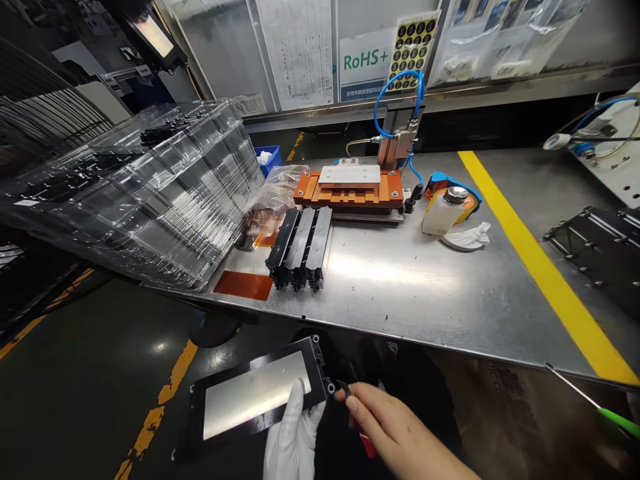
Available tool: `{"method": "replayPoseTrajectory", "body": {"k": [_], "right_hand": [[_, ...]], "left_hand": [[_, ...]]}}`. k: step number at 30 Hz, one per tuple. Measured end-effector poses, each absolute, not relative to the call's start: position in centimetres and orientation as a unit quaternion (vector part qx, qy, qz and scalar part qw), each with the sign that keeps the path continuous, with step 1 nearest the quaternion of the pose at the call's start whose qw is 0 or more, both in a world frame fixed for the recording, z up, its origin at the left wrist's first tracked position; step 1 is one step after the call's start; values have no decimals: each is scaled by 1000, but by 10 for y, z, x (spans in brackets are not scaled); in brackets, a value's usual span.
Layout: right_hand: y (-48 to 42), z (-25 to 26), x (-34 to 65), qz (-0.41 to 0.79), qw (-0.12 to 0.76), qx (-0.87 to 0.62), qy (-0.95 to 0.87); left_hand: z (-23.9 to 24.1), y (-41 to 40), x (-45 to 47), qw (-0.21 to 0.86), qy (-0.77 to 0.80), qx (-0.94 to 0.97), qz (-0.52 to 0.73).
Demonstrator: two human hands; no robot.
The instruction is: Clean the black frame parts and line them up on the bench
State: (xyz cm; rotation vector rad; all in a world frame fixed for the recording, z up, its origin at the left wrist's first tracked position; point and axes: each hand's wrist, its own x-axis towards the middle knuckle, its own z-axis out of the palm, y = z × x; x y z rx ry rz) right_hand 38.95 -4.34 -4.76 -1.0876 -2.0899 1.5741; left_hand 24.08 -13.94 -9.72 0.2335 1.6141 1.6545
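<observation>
My left hand (295, 433), in a white glove, grips a black rectangular frame (260, 365) with a shiny silver panel (255, 397) in its middle. The thumb lies over the panel's lower edge, and the other fingers are mostly hidden beneath. My bare right hand (380, 417) is closed beside the frame's right end, near a corner screw hole. It pinches a small tool with a dark tip (343, 386); a red part (368, 445), apparently its handle, shows below the palm. Its exact kind is hidden by my fingers.
Several long black parts (303, 247) lie side by side on the metal bench (400, 300). Behind them stands an orange fixture (350, 190). Stacked clear trays (200, 193) fill the left. A white bottle (445, 212) stands right of the fixture; a green-handled screwdriver (617, 421) is at far right.
</observation>
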Motion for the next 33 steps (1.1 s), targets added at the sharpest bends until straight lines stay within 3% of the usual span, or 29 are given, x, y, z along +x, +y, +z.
{"method": "replayPoseTrajectory", "body": {"k": [4,8,11,19,22,33], "right_hand": [[-30,-44,399,341,190,-354,-850],[-26,-43,392,200,125,-317,-919],[-23,-46,385,130,95,-299,-940],[-18,-50,382,95,116,-272,-951],[-18,-49,380,98,86,-272,-953],[-9,-50,382,96,91,-237,-963]], "left_hand": [[-89,-134,237,349,671,137,640],[-86,-137,236,301,724,206,585],[-83,-138,236,333,704,182,600],[-78,-132,246,414,607,74,675],[-83,-134,245,385,635,86,664],[-77,-136,230,459,627,57,627]]}}
